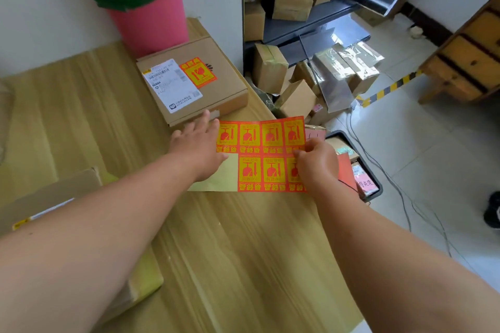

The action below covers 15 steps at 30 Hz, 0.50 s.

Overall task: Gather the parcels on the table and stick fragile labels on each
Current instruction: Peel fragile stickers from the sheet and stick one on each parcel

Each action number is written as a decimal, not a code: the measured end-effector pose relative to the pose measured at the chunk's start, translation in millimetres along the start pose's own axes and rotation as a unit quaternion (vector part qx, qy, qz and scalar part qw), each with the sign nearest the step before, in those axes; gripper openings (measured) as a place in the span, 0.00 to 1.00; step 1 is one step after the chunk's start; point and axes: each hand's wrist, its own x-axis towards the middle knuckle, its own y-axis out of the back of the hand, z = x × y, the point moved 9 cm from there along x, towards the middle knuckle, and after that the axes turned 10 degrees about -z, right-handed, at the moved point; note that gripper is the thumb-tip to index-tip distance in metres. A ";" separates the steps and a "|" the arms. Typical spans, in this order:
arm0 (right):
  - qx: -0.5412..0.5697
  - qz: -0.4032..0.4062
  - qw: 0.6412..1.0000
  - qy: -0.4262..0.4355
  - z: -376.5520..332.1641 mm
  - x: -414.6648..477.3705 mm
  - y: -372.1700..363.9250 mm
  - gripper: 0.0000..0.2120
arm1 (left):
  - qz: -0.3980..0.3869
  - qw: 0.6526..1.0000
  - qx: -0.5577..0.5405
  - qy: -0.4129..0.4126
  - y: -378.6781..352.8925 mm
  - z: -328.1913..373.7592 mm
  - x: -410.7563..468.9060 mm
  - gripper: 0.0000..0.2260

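A sheet of orange and yellow fragile labels (261, 140) lies on the wooden table (243, 251) near its right edge; one corner shows bare backing paper. My right hand (316, 165) pinches the sheet's right side. My left hand (197, 143) lies flat with fingers spread on the sheet's left end, fingertips touching a cardboard parcel (211, 89). That parcel carries a white shipping label and one fragile label (198, 72). A second cardboard parcel (54, 194) sits at the left, partly hidden under my left forearm.
A pink bucket (140, 8) with a green rim stands on a box behind the labelled parcel, against the wall. Off the table's right edge are a dark shelf (311, 21) with boxes, a heap of parcels on the floor, a black crate (359, 170) and cables.
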 end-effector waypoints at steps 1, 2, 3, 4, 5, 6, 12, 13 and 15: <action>0.004 0.006 1.000 0.002 1.0 -1.2 4.9 0.01 | -0.001 1.000 -0.001 0.000 1.6 0.5 0.5 0.35; 0.006 0.010 1.000 0.007 0.1 -4.7 10.7 0.02 | -0.004 1.000 -0.003 0.001 3.3 0.1 0.4 0.35; 0.008 0.012 1.000 0.016 -0.9 -8.4 16.8 0.03 | -0.008 1.000 -0.006 0.002 4.9 -0.4 -0.5 0.35; 0.017 0.012 0.999 0.024 -0.3 -12.2 23.2 0.03 | -0.011 1.000 -0.012 0.005 7.0 -1.0 -2.5 0.35; 0.029 0.012 0.999 0.031 0.3 -16.4 29.5 0.05 | -0.013 1.000 -0.021 0.008 9.3 -2.2 -4.9 0.35; 0.041 0.005 0.999 0.032 0.5 -22.4 35.7 0.07 | -0.015 0.999 -0.033 0.011 11.4 -3.9 -8.3 0.35; 0.074 -0.104 0.990 0.061 -15.2 -70.5 58.9 0.06 | 0.009 0.995 -0.099 -0.015 26.8 -9.8 -50.4 0.38; 0.076 -0.119 0.988 0.068 -19.6 -79.6 61.0 0.04 | 0.009 0.995 -0.099 -0.021 28.5 -10.0 -59.3 0.38; 0.078 -0.141 0.984 0.079 -29.0 -98.5 64.8 0.01 | -0.006 0.993 -0.117 -0.026 27.7 -12.4 -78.0 0.36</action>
